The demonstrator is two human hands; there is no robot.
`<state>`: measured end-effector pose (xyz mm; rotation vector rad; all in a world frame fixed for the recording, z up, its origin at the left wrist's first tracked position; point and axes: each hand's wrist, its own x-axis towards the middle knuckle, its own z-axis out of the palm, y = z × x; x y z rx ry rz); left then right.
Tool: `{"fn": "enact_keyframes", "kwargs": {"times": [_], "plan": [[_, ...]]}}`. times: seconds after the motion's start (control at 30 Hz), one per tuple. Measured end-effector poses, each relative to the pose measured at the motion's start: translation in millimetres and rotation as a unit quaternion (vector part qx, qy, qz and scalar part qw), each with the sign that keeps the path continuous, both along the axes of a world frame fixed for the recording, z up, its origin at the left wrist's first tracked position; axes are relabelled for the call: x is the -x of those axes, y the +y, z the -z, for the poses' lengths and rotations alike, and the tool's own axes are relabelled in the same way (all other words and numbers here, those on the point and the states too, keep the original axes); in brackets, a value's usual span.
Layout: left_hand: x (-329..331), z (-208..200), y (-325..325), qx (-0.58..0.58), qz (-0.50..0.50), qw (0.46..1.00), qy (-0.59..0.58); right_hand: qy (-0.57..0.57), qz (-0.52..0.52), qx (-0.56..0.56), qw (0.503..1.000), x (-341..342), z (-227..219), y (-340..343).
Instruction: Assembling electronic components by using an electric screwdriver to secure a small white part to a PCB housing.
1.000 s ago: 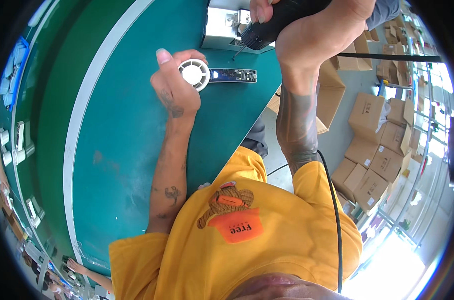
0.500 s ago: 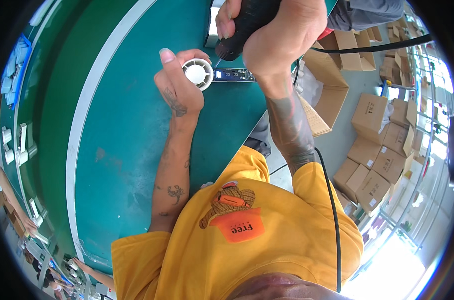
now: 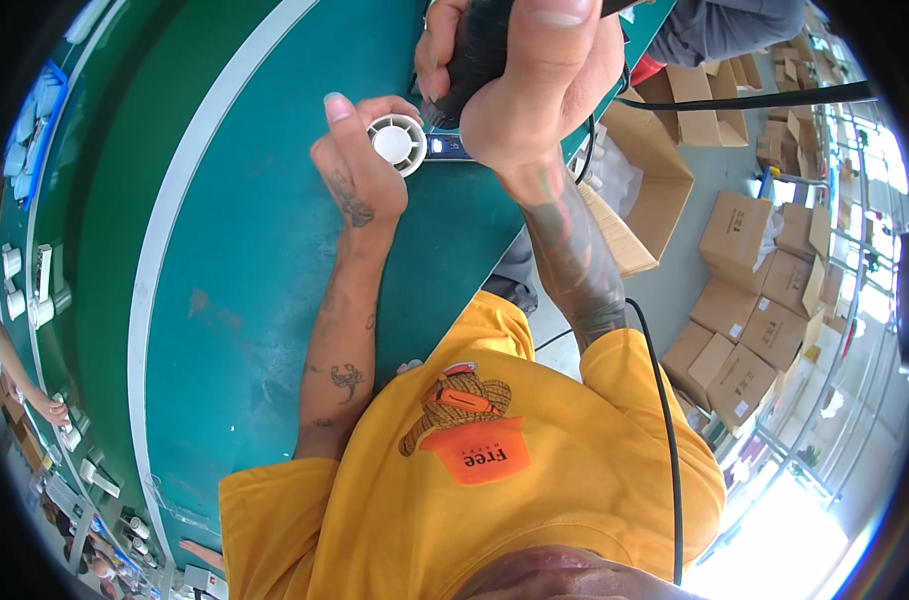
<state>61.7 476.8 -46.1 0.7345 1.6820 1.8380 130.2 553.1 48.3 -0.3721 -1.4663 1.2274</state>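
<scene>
My left hand (image 3: 360, 170) is closed around the rim of a white round part with spokes and a disc in its middle (image 3: 397, 145). From the right side of this part a narrow dark circuit board (image 3: 447, 147) sticks out, low over the table. My right hand (image 3: 540, 100) grips a black power screwdriver (image 3: 475, 62) by its thick body. The tool's lower end is just above the circuit board, near the round part. Its tip is too small to make out, and my right hand covers the board's right end.
A green table (image 3: 265, 260) lies under my hands, with a green belt (image 3: 95, 330) beyond a pale rail. White parts (image 3: 43, 290) sit at the far left, near a co-worker's hand (image 3: 50, 408). Cardboard boxes (image 3: 725, 330) stand on the right. A black cable (image 3: 665, 430) hangs along my right side.
My right hand and the screwdriver have moved left and slightly down, covering more of the circuit board. My left hand keeps its hold on the white part. At the far left, a co-worker's hand has moved.
</scene>
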Motion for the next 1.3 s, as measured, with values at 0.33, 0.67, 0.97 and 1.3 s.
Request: {"fn": "enact_keyframes", "kwargs": {"times": [0.33,0.67,0.97,1.3], "plan": [[2.9,0.4,-3.6,-0.011,0.008,1.0,0.006,0.02,0.04,0.02,0.999,3.3,0.0,-3.2],[2.9,-5.4,-6.5,-0.019,0.009,1.0,0.021,0.015,0.037,0.007,0.999,-1.6,-5.5,-6.4],[2.4,2.3,-6.8,-0.024,0.007,1.0,-0.003,0.136,0.066,0.11,0.982,-12.7,-62.0,-11.1],[-2.3,-1.4,-0.5,-0.019,0.013,0.999,-0.03,0.009,0.231,-0.058,0.971,11.6,-60.9,37.4]]}}
